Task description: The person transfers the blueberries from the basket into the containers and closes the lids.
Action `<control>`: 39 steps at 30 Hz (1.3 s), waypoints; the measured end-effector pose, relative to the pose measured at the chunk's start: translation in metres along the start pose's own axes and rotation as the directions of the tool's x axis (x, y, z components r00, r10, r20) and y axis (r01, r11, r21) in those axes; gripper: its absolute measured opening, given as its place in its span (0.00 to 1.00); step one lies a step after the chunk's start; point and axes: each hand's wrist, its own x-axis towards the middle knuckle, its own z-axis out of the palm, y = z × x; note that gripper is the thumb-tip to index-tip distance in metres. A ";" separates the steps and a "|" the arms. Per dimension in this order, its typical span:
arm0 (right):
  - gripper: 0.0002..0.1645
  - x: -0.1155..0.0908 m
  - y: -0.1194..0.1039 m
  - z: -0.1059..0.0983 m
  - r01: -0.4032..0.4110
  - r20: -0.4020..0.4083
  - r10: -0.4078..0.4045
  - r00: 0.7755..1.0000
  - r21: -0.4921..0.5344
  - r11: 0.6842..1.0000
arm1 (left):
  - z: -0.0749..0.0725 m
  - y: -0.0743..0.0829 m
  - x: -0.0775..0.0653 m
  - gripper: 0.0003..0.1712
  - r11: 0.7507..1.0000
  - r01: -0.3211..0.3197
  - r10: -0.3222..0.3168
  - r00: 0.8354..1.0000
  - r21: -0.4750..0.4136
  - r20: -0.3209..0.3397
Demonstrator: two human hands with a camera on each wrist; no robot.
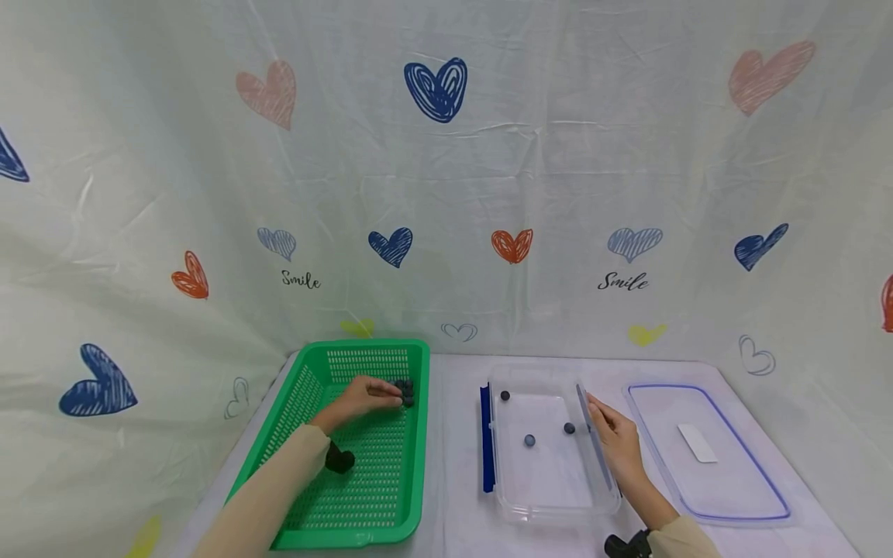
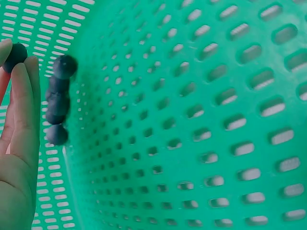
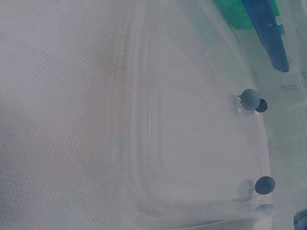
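My left hand [image 1: 363, 399] reaches into the green basket [image 1: 423, 434] and pinches a blueberry [image 2: 17, 57] between thumb and fingertips. Beside those fingers, several more blueberries [image 2: 58, 103] lie in a row against the basket wall. My right hand [image 1: 619, 442] holds the raised side flap [image 1: 594, 434] of the clear plastic box [image 1: 551, 513]. Inside that box, three blueberries [image 1: 530, 440] lie apart on the bottom. The right hand is out of sight in the right wrist view, which shows the box and blueberries [image 3: 265, 185] through haze.
A blue flap [image 1: 487, 439] hangs along the box's left side. To the right lies a clear lid [image 1: 732, 496] with a blue seal and a white label [image 1: 696, 443]. Behind the table hangs a heart-printed curtain [image 1: 446, 178].
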 end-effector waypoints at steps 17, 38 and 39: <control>0.22 0.003 0.001 0.001 0.006 -0.007 -0.006 1.000 0.007 1.000 | -0.007 0.025 -0.006 0.20 0.996 -0.014 0.012 1.000 -0.083 -0.022; 0.25 0.002 0.000 0.000 -0.029 0.015 0.029 0.999 0.019 0.999 | 0.001 0.065 0.001 0.25 0.995 -0.048 0.051 0.998 -0.088 0.042; 0.25 0.002 0.000 0.000 -0.030 0.016 0.030 0.999 0.018 0.999 | 0.002 0.068 0.002 0.24 0.995 -0.052 0.057 0.997 -0.087 0.047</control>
